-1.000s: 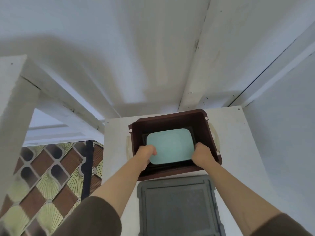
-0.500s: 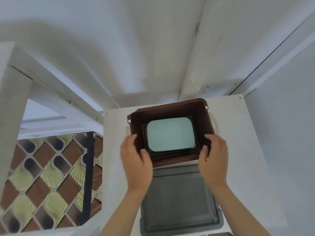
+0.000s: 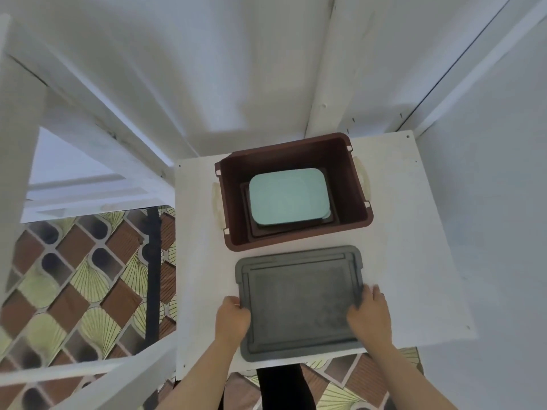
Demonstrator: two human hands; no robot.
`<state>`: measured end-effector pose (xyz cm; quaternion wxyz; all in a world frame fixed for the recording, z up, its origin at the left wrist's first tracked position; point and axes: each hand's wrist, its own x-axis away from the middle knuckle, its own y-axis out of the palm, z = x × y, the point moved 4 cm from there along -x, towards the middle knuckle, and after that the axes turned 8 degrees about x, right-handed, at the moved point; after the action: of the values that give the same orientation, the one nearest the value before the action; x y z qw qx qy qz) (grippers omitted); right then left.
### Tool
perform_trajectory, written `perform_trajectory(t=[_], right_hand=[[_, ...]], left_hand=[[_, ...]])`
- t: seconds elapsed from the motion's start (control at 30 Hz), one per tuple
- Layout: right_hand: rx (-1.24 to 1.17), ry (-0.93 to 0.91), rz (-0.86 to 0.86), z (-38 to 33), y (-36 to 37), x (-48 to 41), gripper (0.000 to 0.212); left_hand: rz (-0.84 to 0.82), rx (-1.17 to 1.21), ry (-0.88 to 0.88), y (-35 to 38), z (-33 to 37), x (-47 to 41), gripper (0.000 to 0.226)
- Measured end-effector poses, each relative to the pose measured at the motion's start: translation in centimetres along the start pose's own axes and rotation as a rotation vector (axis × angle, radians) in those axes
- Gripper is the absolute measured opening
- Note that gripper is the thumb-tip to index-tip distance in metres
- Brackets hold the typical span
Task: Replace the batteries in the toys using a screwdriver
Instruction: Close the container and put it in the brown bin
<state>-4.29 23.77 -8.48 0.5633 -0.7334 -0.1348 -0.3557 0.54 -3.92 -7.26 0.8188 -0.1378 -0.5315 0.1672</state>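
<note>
Fingers of my left hand (image 3: 232, 319) and right hand (image 3: 368, 315) clamped on the sides of the lid (image 3: 302, 306), I should lift it level and seat it squarely on the box (image 3: 296, 155).

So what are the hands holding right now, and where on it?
The grey lid: the left hand grips its left edge, the right hand its right edge.

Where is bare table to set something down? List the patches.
Widest: the table strip right of the brown bin and grey lid, toward the wall. Narrower: the strip along their left. Crowded: the middle, bin and lid nearly touching, left hand and right hand gripping the lid.
</note>
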Motion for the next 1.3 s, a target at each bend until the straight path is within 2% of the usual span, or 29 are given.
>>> perform_trajectory(t=[0.1, 0.2, 0.3, 0.47, 0.63, 0.7, 0.83, 0.93, 1.1, 1.3], right_hand=[[-0.262, 0.038, 0.097, -0.1, -0.6, 0.7, 0.045], [-0.524, 0.077, 0.116, 0.1, -1.9, 1.6, 0.047], [-0.601, 0.048, 0.152, 0.3, -3.3, 1.9, 0.034], [-0.633, 0.003, 0.211, 0.3, -6.1, 2.7, 0.023], [-0.523, -0.125, 0.294, -1.2, -10.7, 4.0, 0.018], [-0.549, -0.199, 0.316, -2.6, -13.4, 4.8, 0.019], [-0.602, -0.344, 0.354, -5.9, -18.6, 5.1, 0.030], [-0.547, -0.374, 0.398, -8.1, -20.9, 3.0, 0.036], [-0.390, -0.347, 0.443, -11.3, -21.7, -1.6, 0.042], [-0.196, -0.366, 0.433, -13.0, -20.6, -5.7, 0.032]], left_hand=[[-0.002, 0.084, -0.034, -0.1, -0.3, -0.2, 0.049], [0.005, 0.173, -0.007, -0.9, 0.0, -0.3, 0.040], [0.021, 0.196, 0.084, -2.5, 0.9, 0.3, 0.025], [-0.053, 0.259, 0.221, -5.4, 2.1, 2.8, 0.024], [-0.071, 0.269, 0.351, -8.6, 4.4, 6.2, 0.031], [-0.062, 0.328, 0.405, -10.0, 6.2, 7.2, 0.030], [0.013, 0.444, 0.504, -12.1, 11.0, 7.4, 0.027], [0.061, 0.462, 0.563, -12.2, 14.9, 6.1, 0.025], [0.117, 0.429, 0.502, -10.6, 18.6, 2.0, 0.023], [0.096, 0.312, 0.462, -8.3, 19.1, -0.7, 0.045]])
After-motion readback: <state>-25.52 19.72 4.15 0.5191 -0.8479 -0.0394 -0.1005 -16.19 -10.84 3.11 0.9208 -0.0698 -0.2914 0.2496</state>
